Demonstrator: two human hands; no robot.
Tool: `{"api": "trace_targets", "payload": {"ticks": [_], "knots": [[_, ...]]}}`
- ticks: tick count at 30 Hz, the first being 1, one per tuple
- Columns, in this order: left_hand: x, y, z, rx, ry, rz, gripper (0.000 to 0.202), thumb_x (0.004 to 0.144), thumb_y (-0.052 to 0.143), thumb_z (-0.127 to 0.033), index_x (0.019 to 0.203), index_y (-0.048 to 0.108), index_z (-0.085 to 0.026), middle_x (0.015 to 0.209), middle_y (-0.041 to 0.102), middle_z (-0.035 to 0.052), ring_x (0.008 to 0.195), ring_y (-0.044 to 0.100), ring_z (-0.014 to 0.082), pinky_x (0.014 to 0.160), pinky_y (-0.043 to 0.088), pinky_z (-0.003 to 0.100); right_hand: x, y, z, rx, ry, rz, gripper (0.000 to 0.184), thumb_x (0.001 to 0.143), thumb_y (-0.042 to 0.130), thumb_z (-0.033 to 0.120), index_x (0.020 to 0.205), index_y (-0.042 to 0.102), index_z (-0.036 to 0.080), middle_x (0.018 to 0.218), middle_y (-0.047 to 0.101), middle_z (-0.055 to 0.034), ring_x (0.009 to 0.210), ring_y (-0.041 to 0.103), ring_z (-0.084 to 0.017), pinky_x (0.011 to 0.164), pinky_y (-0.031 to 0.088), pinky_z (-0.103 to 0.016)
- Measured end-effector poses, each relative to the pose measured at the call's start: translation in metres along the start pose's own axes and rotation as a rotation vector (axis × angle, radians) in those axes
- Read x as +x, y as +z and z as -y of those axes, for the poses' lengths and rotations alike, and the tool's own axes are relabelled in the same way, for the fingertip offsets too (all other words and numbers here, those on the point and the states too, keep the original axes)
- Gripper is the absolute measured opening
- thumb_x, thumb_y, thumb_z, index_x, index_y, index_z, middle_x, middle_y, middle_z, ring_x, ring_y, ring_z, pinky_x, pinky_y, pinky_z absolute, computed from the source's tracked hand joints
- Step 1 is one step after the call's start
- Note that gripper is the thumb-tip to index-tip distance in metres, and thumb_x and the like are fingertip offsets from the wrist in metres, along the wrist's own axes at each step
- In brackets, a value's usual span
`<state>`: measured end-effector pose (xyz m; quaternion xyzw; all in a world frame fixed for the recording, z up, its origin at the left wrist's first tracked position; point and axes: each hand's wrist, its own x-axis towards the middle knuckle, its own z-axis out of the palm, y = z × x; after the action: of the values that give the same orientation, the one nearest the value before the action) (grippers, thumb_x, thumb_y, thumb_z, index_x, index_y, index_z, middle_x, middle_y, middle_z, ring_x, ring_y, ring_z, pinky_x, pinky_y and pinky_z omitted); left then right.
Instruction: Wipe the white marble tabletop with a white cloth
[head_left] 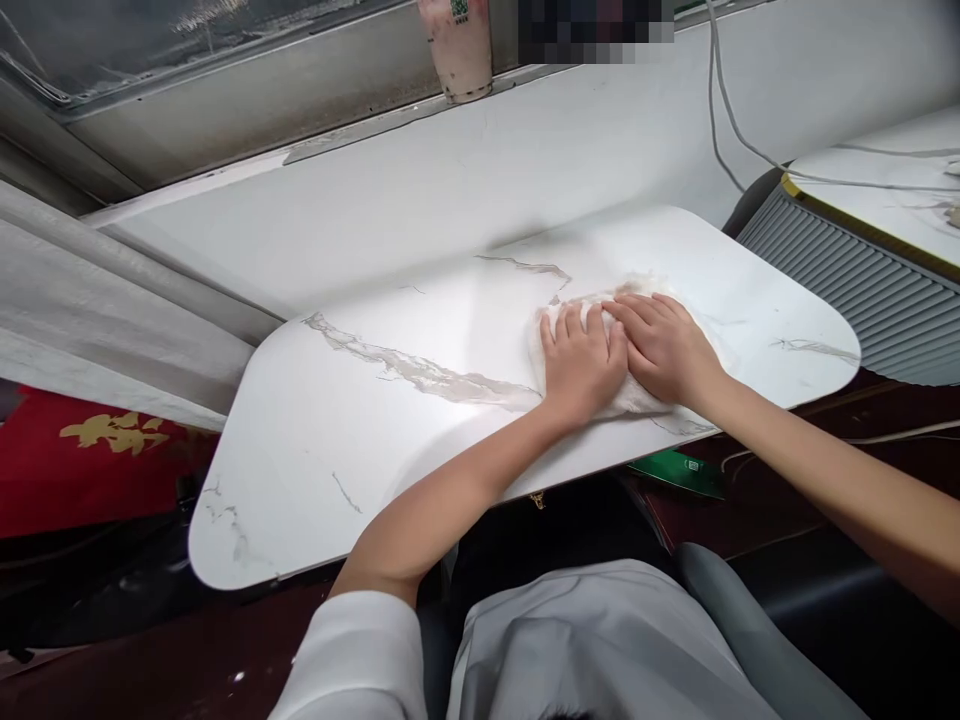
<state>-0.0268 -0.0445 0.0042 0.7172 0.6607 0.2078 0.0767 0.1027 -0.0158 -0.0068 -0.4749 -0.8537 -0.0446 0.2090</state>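
Observation:
A white cloth (637, 400) lies folded and slightly rumpled on the white marble-patterned table (360, 420), right of its middle. My left hand (583, 362) rests flat on the cloth's left part, fingers spread and stretched away from me. Beside it, my right hand (667, 345) lies across the cloth's right part with its fingers extended to the left. The two hands touch near the left thumb and the right fingers. Both palms face down, and parts of the cloth beneath them are hidden.
A cup with a pinkish drink (461, 60) stands on the window ledge behind the table. White cables (720, 90) hang at the back right, near a grey ribbed panel (847, 270) and another marble-patterned table (892, 180). Red fabric with gold lettering (45, 480) lies left; a green object (679, 472) shows below the front edge.

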Motion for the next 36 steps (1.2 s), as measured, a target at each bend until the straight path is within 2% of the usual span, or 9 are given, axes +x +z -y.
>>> {"api": "trace_targets", "payload": {"ticks": [7,9,12,16,21,29,33,36], "knots": [[-0.034,-0.003,-0.017,-0.021,0.079,0.057,0.054,0.104,0.024,-0.042,0.145,0.044,-0.012,0.154,0.043,0.0156,0.150,0.028,0.0255,0.127,0.008,0.052,-0.039,-0.020,0.007,-0.034,0.013,0.009,0.052,0.098,0.024,0.028,0.136,0.055,0.011,0.139,0.056,-0.0141,0.131,0.051,-0.028,0.115,0.033,-0.049],[-0.035,-0.005,-0.018,-0.031,0.084,0.075,0.055,0.104,0.023,-0.042,0.145,0.043,-0.011,0.154,0.042,0.0168,0.150,0.027,0.0265,0.127,0.008,0.053,-0.041,-0.022,0.006,-0.019,0.015,0.014,0.052,0.097,0.025,0.028,0.135,0.055,0.012,0.138,0.057,-0.0136,0.131,0.051,-0.029,0.114,0.034,-0.050],[-0.027,-0.004,-0.017,-0.037,0.083,0.082,0.053,0.104,0.024,-0.043,0.145,0.043,-0.015,0.154,0.043,0.0137,0.150,0.027,0.0256,0.127,0.008,0.053,-0.033,-0.021,0.000,0.016,0.010,0.036,0.051,0.095,0.026,0.030,0.135,0.055,0.015,0.136,0.058,-0.0119,0.128,0.052,-0.029,0.112,0.036,-0.051],[0.002,0.004,-0.014,-0.080,0.074,0.056,0.047,0.103,0.028,-0.041,0.140,0.048,-0.020,0.152,0.045,0.0117,0.149,0.029,0.0266,0.127,0.009,0.052,-0.009,-0.013,-0.018,0.041,0.032,0.062,0.052,0.094,0.028,0.032,0.137,0.054,0.017,0.133,0.059,-0.0113,0.125,0.053,-0.031,0.109,0.036,-0.052],[0.056,0.018,-0.009,-0.112,0.043,-0.002,0.044,0.103,0.028,-0.039,0.134,0.053,-0.021,0.147,0.050,0.0105,0.147,0.033,0.0264,0.127,0.010,0.051,0.035,0.002,-0.044,0.050,0.087,0.059,0.048,0.095,0.029,0.032,0.132,0.057,0.020,0.131,0.062,-0.0097,0.122,0.053,-0.031,0.107,0.037,-0.050],[0.142,0.030,0.009,-0.129,0.008,-0.030,0.041,0.105,0.026,-0.036,0.131,0.055,-0.025,0.143,0.055,0.0056,0.144,0.038,0.0215,0.127,0.011,0.047,0.110,0.030,-0.078,0.061,0.138,0.043,0.043,0.097,0.032,0.028,0.126,0.061,0.014,0.127,0.063,-0.0127,0.119,0.055,-0.029,0.108,0.036,-0.045],[0.170,0.033,0.016,-0.139,-0.010,-0.049,0.040,0.105,0.026,-0.036,0.130,0.055,-0.022,0.141,0.056,0.0074,0.141,0.040,0.0229,0.126,0.011,0.046,0.140,0.038,-0.089,0.041,0.156,0.103,0.042,0.098,0.030,0.028,0.125,0.061,0.016,0.125,0.064,-0.0112,0.115,0.056,-0.026,0.105,0.037,-0.043],[0.186,0.035,0.020,-0.142,-0.032,-0.054,0.040,0.106,0.023,-0.039,0.128,0.053,-0.024,0.140,0.057,0.0048,0.138,0.041,0.0201,0.126,0.012,0.043,0.156,0.041,-0.094,0.032,0.137,0.094,0.040,0.097,0.031,0.027,0.120,0.062,0.018,0.117,0.066,-0.0097,0.109,0.058,-0.025,0.099,0.041,-0.041]]}}
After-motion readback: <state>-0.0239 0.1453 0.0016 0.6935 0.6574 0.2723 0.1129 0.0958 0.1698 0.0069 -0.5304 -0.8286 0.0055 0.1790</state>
